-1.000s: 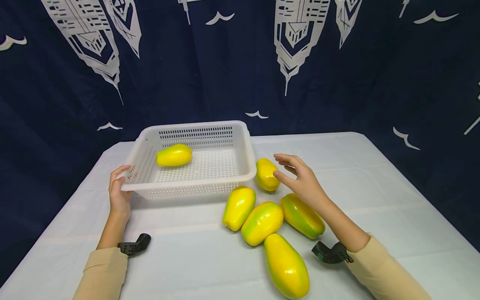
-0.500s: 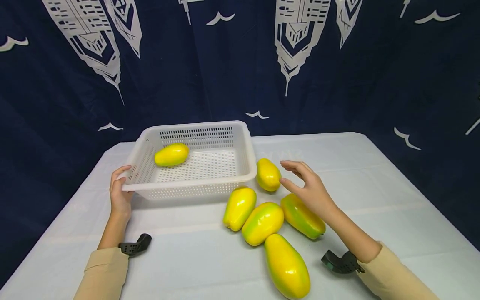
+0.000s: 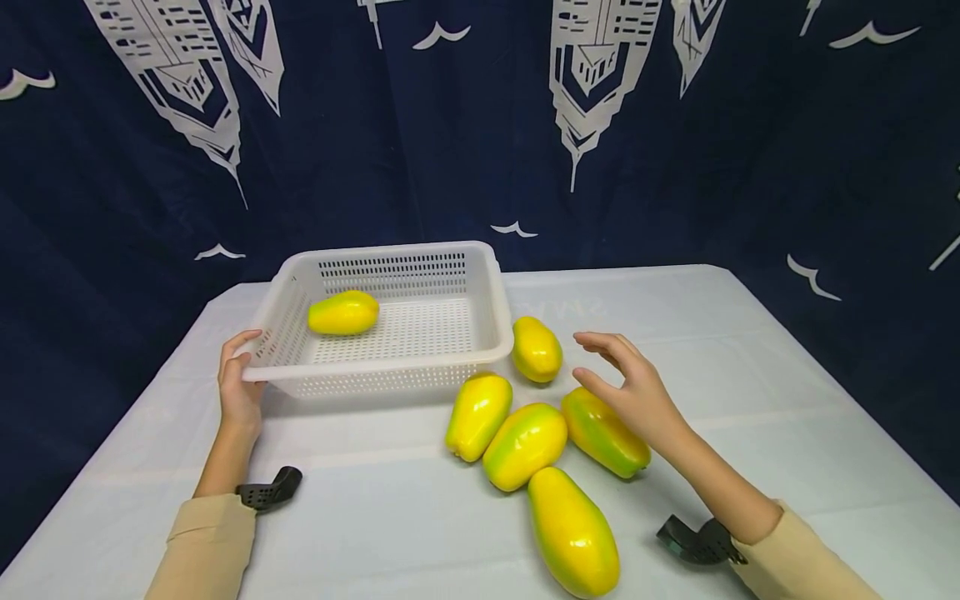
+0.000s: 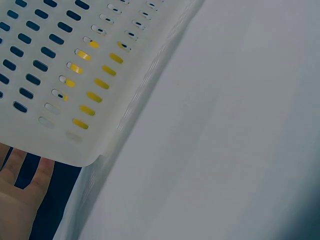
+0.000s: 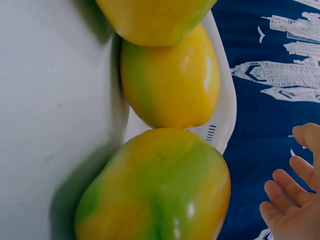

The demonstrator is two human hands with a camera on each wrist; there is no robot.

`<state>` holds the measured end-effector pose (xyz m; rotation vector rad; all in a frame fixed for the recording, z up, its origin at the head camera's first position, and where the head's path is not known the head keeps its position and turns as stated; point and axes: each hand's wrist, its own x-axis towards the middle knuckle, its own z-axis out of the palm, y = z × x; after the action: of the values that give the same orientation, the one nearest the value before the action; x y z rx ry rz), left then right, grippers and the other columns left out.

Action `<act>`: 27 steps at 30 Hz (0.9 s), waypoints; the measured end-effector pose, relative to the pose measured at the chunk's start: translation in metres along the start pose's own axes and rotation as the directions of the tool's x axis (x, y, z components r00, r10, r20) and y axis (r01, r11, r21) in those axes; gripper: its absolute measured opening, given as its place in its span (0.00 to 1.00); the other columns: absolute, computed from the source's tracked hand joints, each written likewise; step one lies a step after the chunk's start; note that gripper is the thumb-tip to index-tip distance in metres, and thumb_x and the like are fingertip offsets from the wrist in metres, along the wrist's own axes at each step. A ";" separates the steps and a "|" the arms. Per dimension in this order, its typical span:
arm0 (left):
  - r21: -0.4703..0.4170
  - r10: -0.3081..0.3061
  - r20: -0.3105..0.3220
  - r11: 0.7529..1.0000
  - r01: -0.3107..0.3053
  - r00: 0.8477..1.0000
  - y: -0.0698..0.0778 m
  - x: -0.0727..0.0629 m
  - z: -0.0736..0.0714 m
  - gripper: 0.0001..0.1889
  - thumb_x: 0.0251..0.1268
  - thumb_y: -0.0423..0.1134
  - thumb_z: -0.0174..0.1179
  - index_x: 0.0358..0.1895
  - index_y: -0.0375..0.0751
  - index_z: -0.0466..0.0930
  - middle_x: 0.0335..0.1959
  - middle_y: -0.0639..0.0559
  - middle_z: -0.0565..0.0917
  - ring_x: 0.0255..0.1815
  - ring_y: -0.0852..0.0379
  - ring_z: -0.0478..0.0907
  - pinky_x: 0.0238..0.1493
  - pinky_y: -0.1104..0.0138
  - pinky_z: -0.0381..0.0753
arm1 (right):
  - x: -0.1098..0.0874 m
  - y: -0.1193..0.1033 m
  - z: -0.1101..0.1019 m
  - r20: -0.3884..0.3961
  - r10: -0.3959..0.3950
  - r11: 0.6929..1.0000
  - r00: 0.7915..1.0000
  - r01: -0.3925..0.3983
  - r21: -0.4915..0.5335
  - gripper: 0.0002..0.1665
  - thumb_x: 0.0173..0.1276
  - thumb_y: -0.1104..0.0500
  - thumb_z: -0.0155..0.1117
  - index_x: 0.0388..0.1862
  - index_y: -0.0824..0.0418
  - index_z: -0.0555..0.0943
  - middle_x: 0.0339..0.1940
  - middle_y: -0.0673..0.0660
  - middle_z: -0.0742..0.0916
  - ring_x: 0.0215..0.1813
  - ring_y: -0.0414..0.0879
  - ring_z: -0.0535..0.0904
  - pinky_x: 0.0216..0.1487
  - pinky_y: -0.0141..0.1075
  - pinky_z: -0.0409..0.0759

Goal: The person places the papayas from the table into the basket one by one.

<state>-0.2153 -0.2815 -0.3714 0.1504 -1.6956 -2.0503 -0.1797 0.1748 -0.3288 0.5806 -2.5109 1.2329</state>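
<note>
At the left front corner of a white perforated plastic basket (image 3: 397,364), my left hand (image 3: 240,392) grips the rim with its fingers and thumb. One yellow-green papaya (image 3: 343,313) lies inside, toward the basket's left; its yellow shows through the wall slots in the left wrist view. My right hand (image 3: 637,392) holds nothing, its fingers spread and slightly bent. Its thumb side overlaps a greener papaya (image 3: 603,433) in the head view. Just left of those fingertips, another papaya (image 3: 536,350) lies beside the basket's right wall.
More papayas lie on the white-covered table (image 3: 360,517): one (image 3: 478,417) before the basket's front right corner, one (image 3: 525,447) beside it, and a long one (image 3: 573,533) nearest me. A dark blue printed curtain (image 3: 420,150) hangs behind the table.
My right hand has drawn back to the right and toward me, away from the papaya by the basket. The papaya inside the basket has shifted slightly left. My left hand has stayed at the rim.
</note>
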 end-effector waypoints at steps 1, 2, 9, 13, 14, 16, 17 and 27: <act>0.006 0.000 -0.002 1.000 0.000 1.000 0.000 0.000 0.000 0.18 0.62 0.40 0.31 0.48 0.55 0.70 0.54 0.62 0.66 0.55 0.61 0.63 0.52 0.66 0.59 | -0.001 0.001 0.000 -0.002 0.001 1.000 1.000 -0.001 -0.004 0.24 0.63 0.57 0.59 0.58 0.59 0.70 0.57 0.55 0.76 0.58 0.48 0.70 0.62 0.46 0.64; 0.011 0.000 -0.003 1.000 0.000 1.000 -0.001 0.000 0.000 0.18 0.62 0.40 0.31 0.48 0.55 0.70 0.54 0.62 0.66 0.55 0.61 0.63 0.52 0.66 0.59 | -0.002 0.001 0.000 -0.004 0.000 1.000 1.000 0.000 -0.008 0.24 0.63 0.57 0.59 0.58 0.59 0.70 0.57 0.56 0.76 0.58 0.49 0.70 0.62 0.46 0.64; 0.019 -0.001 -0.001 1.000 0.001 1.000 -0.002 0.001 0.000 0.17 0.62 0.41 0.32 0.48 0.55 0.70 0.55 0.61 0.66 0.55 0.61 0.63 0.52 0.65 0.59 | -0.010 0.004 -0.002 -0.015 0.006 1.000 1.000 -0.006 -0.026 0.24 0.63 0.58 0.60 0.58 0.59 0.71 0.56 0.56 0.76 0.58 0.50 0.71 0.61 0.48 0.64; 0.013 0.000 0.000 1.000 0.000 1.000 -0.001 0.002 0.000 0.17 0.62 0.41 0.33 0.48 0.55 0.70 0.55 0.61 0.65 0.55 0.61 0.63 0.53 0.65 0.58 | -0.015 0.005 -0.004 -0.016 0.013 1.000 1.000 -0.013 -0.027 0.24 0.62 0.58 0.60 0.58 0.58 0.71 0.56 0.56 0.76 0.58 0.50 0.71 0.61 0.50 0.65; 0.012 0.001 0.001 1.000 -0.001 1.000 -0.001 0.001 0.001 0.17 0.62 0.41 0.33 0.48 0.55 0.70 0.55 0.61 0.65 0.55 0.61 0.63 0.53 0.65 0.58 | -0.016 0.006 -0.004 -0.017 0.015 1.000 1.000 -0.015 -0.025 0.24 0.62 0.59 0.60 0.58 0.57 0.71 0.56 0.56 0.76 0.58 0.50 0.71 0.61 0.50 0.65; -0.004 0.009 0.005 1.000 -0.009 1.000 0.000 0.001 0.001 0.17 0.62 0.41 0.32 0.48 0.54 0.70 0.55 0.61 0.66 0.55 0.61 0.63 0.52 0.65 0.58 | -0.019 0.008 -0.004 -0.016 0.022 0.999 1.000 -0.023 -0.022 0.24 0.62 0.58 0.60 0.58 0.57 0.71 0.56 0.56 0.76 0.58 0.51 0.70 0.60 0.52 0.65; -0.011 0.013 0.006 1.000 -0.013 1.000 0.000 0.001 0.001 0.17 0.62 0.40 0.32 0.48 0.54 0.70 0.54 0.61 0.66 0.55 0.61 0.63 0.52 0.65 0.58 | -0.020 0.008 -0.005 -0.015 0.026 0.999 1.000 -0.026 -0.021 0.24 0.62 0.58 0.60 0.58 0.57 0.71 0.56 0.56 0.76 0.58 0.52 0.70 0.60 0.52 0.64; -0.023 0.015 0.003 1.000 -0.015 1.000 -0.002 0.001 0.000 0.18 0.62 0.40 0.32 0.48 0.53 0.71 0.53 0.61 0.67 0.53 0.61 0.65 0.50 0.65 0.59 | -0.027 0.014 -0.005 -0.012 0.054 0.997 0.998 -0.055 -0.048 0.24 0.63 0.56 0.59 0.58 0.55 0.71 0.56 0.55 0.76 0.57 0.51 0.69 0.58 0.55 0.64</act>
<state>-0.2172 -0.2819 -0.3729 0.1269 -1.6695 -2.0587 -0.1617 0.1930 -0.3465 0.4960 -2.5559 1.1878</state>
